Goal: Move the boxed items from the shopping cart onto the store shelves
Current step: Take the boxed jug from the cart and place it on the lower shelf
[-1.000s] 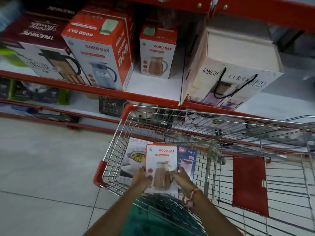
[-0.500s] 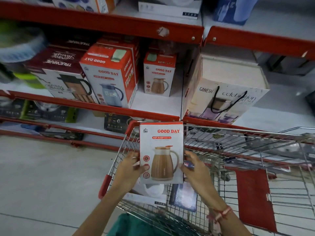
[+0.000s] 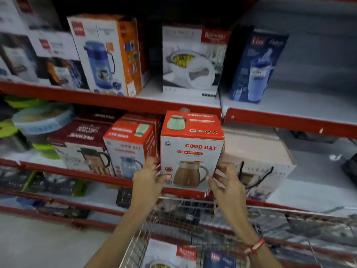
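Note:
A red and white Good Day jug box (image 3: 191, 151) stands upright at the front edge of the middle red shelf (image 3: 108, 179). My left hand (image 3: 149, 176) presses its left side and my right hand (image 3: 226, 179) its right side, fingers wrapped on the lower corners. The wire shopping cart (image 3: 193, 215) is below, close to me. In it lie a white box with a red label (image 3: 170, 254) and a dark blue box (image 3: 220, 258), both cut off by the frame's bottom edge.
Left of the held box stands a matching Good Day box (image 3: 129, 149), then a maroon box (image 3: 83, 144). To the right sits a pale gift box with black handles (image 3: 257, 163). The upper shelf (image 3: 123, 102) carries a casserole box (image 3: 191, 60) and a blue bottle box (image 3: 255, 66).
Both hands lifted the Good Day box out of the cart and carried it up and forward to the middle shelf. The view tilted upward.

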A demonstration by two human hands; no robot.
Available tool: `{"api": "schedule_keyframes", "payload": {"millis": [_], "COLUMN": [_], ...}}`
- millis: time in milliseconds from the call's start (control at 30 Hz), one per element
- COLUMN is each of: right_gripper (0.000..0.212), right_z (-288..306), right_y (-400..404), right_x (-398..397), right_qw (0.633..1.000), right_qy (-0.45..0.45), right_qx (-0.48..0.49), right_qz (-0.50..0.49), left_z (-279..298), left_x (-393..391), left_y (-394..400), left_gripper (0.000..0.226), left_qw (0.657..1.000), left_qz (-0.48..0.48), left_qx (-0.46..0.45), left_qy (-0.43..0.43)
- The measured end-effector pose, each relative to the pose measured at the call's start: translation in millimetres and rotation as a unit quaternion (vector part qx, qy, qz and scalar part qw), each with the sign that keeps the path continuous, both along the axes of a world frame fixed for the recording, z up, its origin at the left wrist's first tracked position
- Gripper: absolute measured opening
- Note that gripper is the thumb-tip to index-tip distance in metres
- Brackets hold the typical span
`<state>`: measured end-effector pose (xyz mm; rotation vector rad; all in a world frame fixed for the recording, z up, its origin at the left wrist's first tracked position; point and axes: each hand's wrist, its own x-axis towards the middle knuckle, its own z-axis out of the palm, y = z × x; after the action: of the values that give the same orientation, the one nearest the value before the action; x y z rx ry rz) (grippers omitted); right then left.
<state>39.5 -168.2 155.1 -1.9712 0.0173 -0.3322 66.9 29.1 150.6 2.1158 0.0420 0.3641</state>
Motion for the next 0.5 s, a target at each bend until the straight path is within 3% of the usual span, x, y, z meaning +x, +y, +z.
{"api": "schedule_keyframes", "payload": {"millis": [200, 333, 500], "right_gripper": [0.031, 0.030, 0.027], "right_z": [51, 83, 106], "right_y": [8, 6, 6], "right_x": [70, 104, 118], "right_qw": [0.994, 0.982, 0.984], "right_qy": [-0.100, -0.153, -0.168], "right_qx": [0.022, -0.039, 0.024], "right_qz": [-0.036, -0.107, -0.063], "left_z": [65, 102, 124], "left_x": [70, 101, 112], "left_y": [-10, -2, 10], "left_gripper": [0.039, 0.034, 0.043], "left_qw": [0.995, 0.988, 0.985], "left_qz": [-0.021, -0.048, -0.045], "left_qx": [-0.024, -0.086, -0.095], "left_qy": [-0.095, -0.122, -0.138]}}
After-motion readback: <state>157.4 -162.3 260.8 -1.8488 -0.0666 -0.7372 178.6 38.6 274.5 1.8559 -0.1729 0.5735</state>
